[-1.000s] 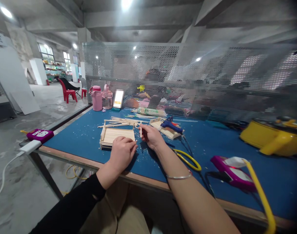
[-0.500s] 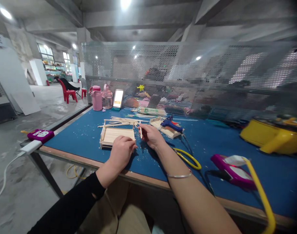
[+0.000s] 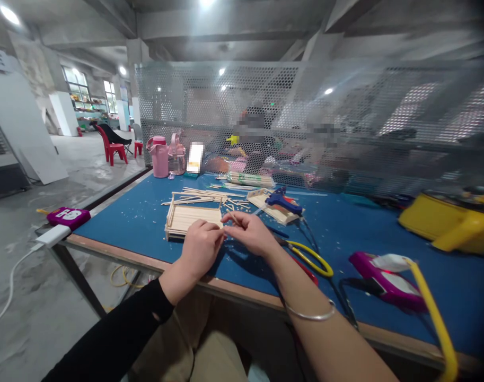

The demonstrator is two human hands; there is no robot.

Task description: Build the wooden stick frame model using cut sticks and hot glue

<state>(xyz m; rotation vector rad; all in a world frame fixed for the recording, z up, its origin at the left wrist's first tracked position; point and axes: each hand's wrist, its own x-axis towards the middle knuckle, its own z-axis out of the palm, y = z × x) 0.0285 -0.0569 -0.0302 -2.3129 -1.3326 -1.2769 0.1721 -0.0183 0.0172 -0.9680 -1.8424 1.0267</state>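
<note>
A small bed-like model built of wooden sticks (image 3: pixel 193 216) stands on the blue tabletop, with thin posts at its corners. My left hand (image 3: pixel 204 244) is closed on its front right corner, hiding that corner. At the model's right side, my right hand (image 3: pixel 247 229) pinches a short wooden stick (image 3: pixel 232 215), which the fingers mostly cover. The fingertips of both hands are close together. Loose wooden sticks (image 3: pixel 202 195) lie behind the model. Right of them, a blue glue gun (image 3: pixel 282 200) rests on a second stick piece (image 3: pixel 271 209).
Yellow-handled pliers (image 3: pixel 311 259) and a purple power strip (image 3: pixel 385 278) lie on the right, with a yellow container (image 3: pixel 444 220) beyond. A pink jug (image 3: pixel 159 158), a bottle (image 3: pixel 177 159) and a phone (image 3: pixel 195 158) stand at the back before a perforated screen (image 3: pixel 210 111).
My right hand has moved down and in against the model's right side, turning the stick from upright to slanted. My left hand stays at the front right corner.
</note>
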